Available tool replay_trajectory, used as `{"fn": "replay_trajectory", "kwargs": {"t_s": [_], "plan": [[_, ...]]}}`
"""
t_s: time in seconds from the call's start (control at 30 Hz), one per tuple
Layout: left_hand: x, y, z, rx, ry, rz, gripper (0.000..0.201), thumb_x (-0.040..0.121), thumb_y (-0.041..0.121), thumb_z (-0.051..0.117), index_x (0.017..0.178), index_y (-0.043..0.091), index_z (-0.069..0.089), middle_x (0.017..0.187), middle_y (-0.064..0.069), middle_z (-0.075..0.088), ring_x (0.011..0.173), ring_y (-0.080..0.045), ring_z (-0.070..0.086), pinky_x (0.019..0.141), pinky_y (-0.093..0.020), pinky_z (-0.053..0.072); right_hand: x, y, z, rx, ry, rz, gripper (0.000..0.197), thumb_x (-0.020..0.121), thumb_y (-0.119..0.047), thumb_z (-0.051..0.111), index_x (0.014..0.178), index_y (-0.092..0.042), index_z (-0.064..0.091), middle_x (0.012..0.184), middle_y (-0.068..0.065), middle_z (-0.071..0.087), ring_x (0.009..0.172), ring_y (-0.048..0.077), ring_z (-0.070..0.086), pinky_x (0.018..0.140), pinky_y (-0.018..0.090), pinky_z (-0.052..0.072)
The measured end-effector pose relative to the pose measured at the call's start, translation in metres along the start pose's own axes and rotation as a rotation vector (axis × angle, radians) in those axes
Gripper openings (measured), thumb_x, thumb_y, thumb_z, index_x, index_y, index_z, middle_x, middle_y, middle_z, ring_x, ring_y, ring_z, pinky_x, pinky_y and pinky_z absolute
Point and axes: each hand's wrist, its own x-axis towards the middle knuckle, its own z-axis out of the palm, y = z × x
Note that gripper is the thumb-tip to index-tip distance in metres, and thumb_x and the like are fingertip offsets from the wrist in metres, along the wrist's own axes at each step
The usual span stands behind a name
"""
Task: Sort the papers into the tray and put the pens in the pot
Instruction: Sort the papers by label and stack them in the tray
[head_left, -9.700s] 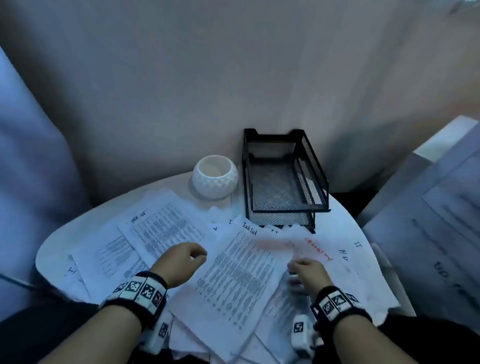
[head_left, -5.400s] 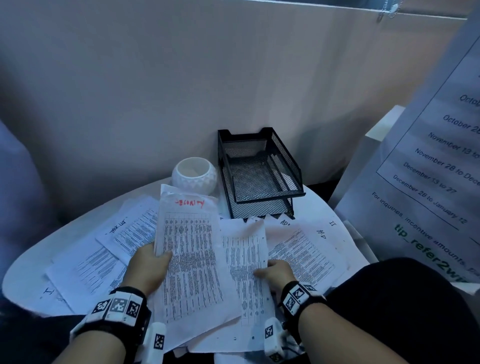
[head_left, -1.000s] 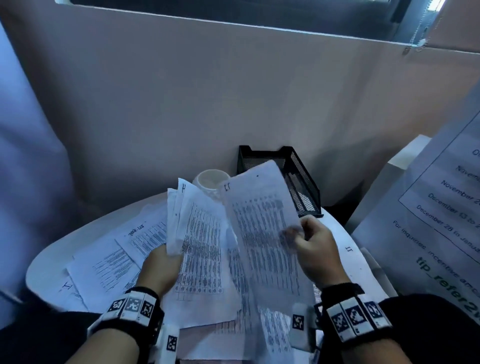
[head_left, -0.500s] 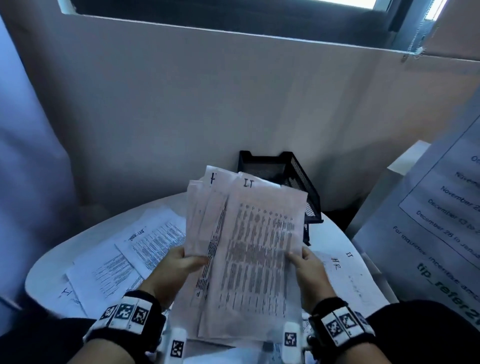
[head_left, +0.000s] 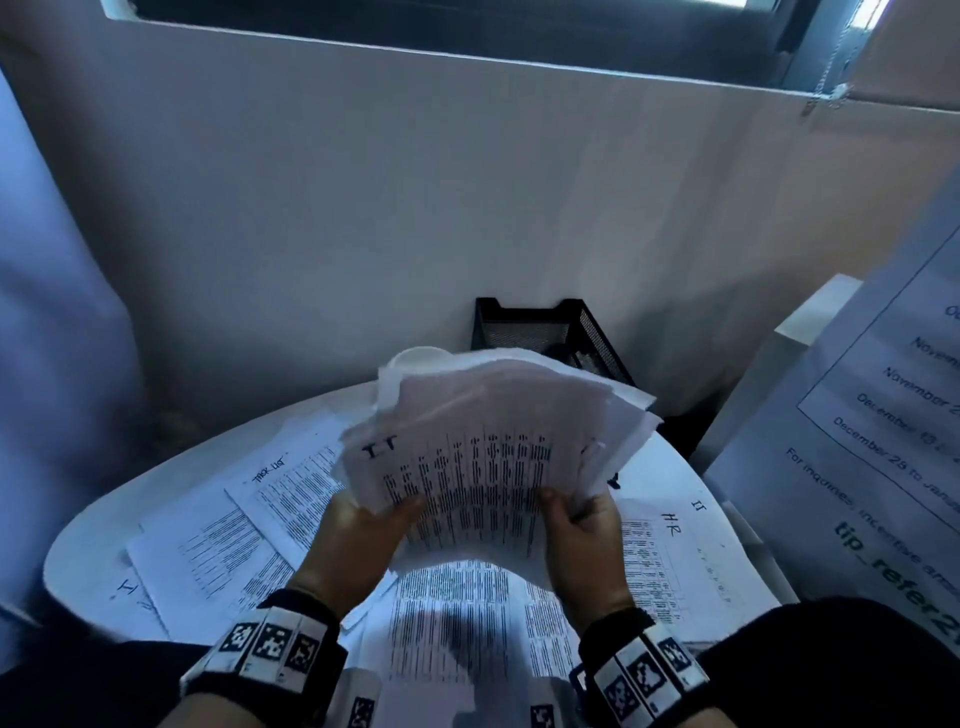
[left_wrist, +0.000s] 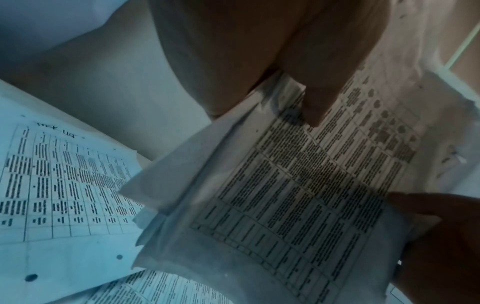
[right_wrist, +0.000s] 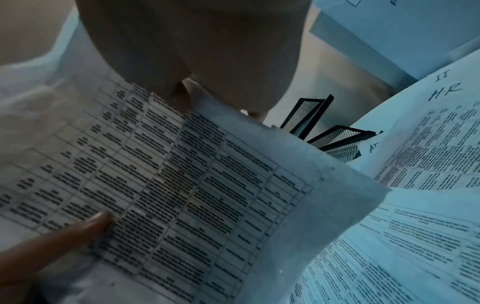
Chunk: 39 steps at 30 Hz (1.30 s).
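Note:
I hold a stack of printed papers above the round white table, its far end drooping forward toward the black mesh tray. My left hand grips the stack's near left edge, thumb on top. My right hand grips its near right edge. The top sheet is marked "IT". In the left wrist view the stack lies under my thumb, and in the right wrist view the stack hides part of the tray. The white pot peeks out behind the stack. No pens are visible.
More printed sheets lie on the table: a "Task List" sheet at left, one marked "HR" at right, one under my hands. A large printed notice stands at right. A pale wall rises right behind the tray.
The stack has tipped from upright to leaning forward toward the tray, its top edge drooping over. Both hands keep their hold on its near sides.

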Motion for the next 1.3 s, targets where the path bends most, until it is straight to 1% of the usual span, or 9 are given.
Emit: {"fn": "replay_trajectory", "kwargs": {"t_s": [0.07, 0.17, 0.23, 0.4, 0.57, 0.67, 0.83, 0.97, 1.3], "plan": [[0.0, -0.003, -0.001, -0.067, -0.066, 0.01, 0.01, 0.089, 0.014, 0.078, 0.093, 0.005, 0.077, 0.071, -0.002, 0.078, 0.067, -0.014, 0.074, 0.065, -0.03, 0.056, -0.002, 0.001, 0.0, 0.023, -0.016, -0.017, 0.012, 0.098, -0.002, 0.062, 0.107, -0.009, 0.062, 0.1, 0.01, 0.076, 0.095, 0.025, 0.072, 0.073, 0.034, 0.061], [0.002, -0.011, 0.0, -0.134, -0.114, -0.007, 0.044, 0.062, 0.026, 0.084, 0.104, 0.013, 0.077, 0.093, -0.007, 0.081, 0.087, -0.024, 0.078, 0.076, -0.042, 0.061, -0.004, 0.003, -0.002, 0.077, -0.035, -0.077, 0.026, 0.097, 0.005, 0.057, 0.116, -0.012, 0.058, 0.1, 0.01, 0.072, 0.088, 0.014, 0.07, 0.069, 0.027, 0.059], [0.003, -0.011, -0.001, -0.184, -0.099, 0.003, 0.05, 0.057, 0.017, 0.08, 0.105, 0.009, 0.074, 0.095, -0.007, 0.081, 0.09, -0.025, 0.077, 0.073, -0.035, 0.062, -0.003, 0.004, -0.003, 0.073, -0.04, -0.113, 0.036, 0.096, 0.01, 0.054, 0.117, -0.018, 0.058, 0.1, 0.012, 0.068, 0.085, 0.012, 0.067, 0.068, 0.027, 0.058], [0.007, -0.011, -0.005, -0.249, -0.06, 0.048, 0.053, 0.058, 0.012, 0.065, 0.111, 0.001, 0.065, 0.092, -0.011, 0.076, 0.089, -0.029, 0.073, 0.073, -0.039, 0.057, 0.0, 0.008, -0.001, 0.077, -0.105, -0.118, 0.053, 0.091, 0.017, 0.046, 0.109, -0.03, 0.061, 0.09, 0.006, 0.065, 0.083, 0.016, 0.062, 0.068, 0.031, 0.058], [0.003, -0.011, 0.0, -0.168, -0.087, 0.0, 0.029, 0.068, 0.01, 0.057, 0.092, 0.002, 0.07, 0.085, -0.023, 0.071, 0.082, -0.034, 0.07, 0.075, -0.05, 0.058, 0.001, 0.02, 0.001, 0.043, -0.191, -0.038, 0.038, 0.101, 0.004, 0.046, 0.122, -0.026, 0.056, 0.096, -0.005, 0.074, 0.091, 0.01, 0.071, 0.072, 0.03, 0.06], [0.002, -0.025, 0.006, 0.019, -0.15, -0.079, 0.022, 0.075, 0.021, 0.059, 0.091, 0.011, 0.071, 0.088, -0.014, 0.076, 0.088, -0.034, 0.072, 0.084, -0.059, 0.06, -0.001, 0.036, 0.002, -0.004, -0.208, 0.108, 0.028, 0.103, -0.009, 0.051, 0.121, -0.029, 0.057, 0.107, 0.0, 0.074, 0.1, 0.015, 0.072, 0.071, 0.035, 0.061], [0.002, -0.031, 0.013, -0.025, -0.107, -0.154, 0.02, 0.082, 0.021, 0.064, 0.098, 0.016, 0.074, 0.094, -0.006, 0.079, 0.094, -0.028, 0.073, 0.092, -0.058, 0.057, 0.0, 0.058, -0.005, -0.147, -0.208, 0.211, 0.034, 0.092, 0.011, 0.046, 0.113, -0.01, 0.063, 0.105, 0.01, 0.076, 0.106, 0.031, 0.069, 0.08, 0.042, 0.061], [0.006, -0.018, 0.009, -0.217, 0.057, -0.187, 0.023, 0.079, 0.017, 0.073, 0.102, 0.014, 0.075, 0.095, -0.005, 0.081, 0.097, -0.031, 0.074, 0.095, -0.058, 0.056, 0.003, 0.057, -0.015, -0.192, -0.21, 0.22, 0.02, 0.092, 0.006, 0.054, 0.099, -0.005, 0.069, 0.098, 0.015, 0.076, 0.099, 0.034, 0.071, 0.087, 0.044, 0.061], [0.029, -0.005, -0.012, -0.482, 0.209, -0.146, 0.029, 0.098, -0.003, 0.06, 0.125, 0.005, 0.068, 0.113, -0.011, 0.078, 0.106, -0.03, 0.075, 0.096, -0.046, 0.056, -0.008, 0.048, -0.006, 0.408, -0.214, 0.546, 0.036, 0.094, -0.001, 0.062, 0.129, 0.0, 0.055, 0.121, 0.03, 0.069, 0.106, 0.045, 0.069, 0.101, 0.062, 0.051]]}}
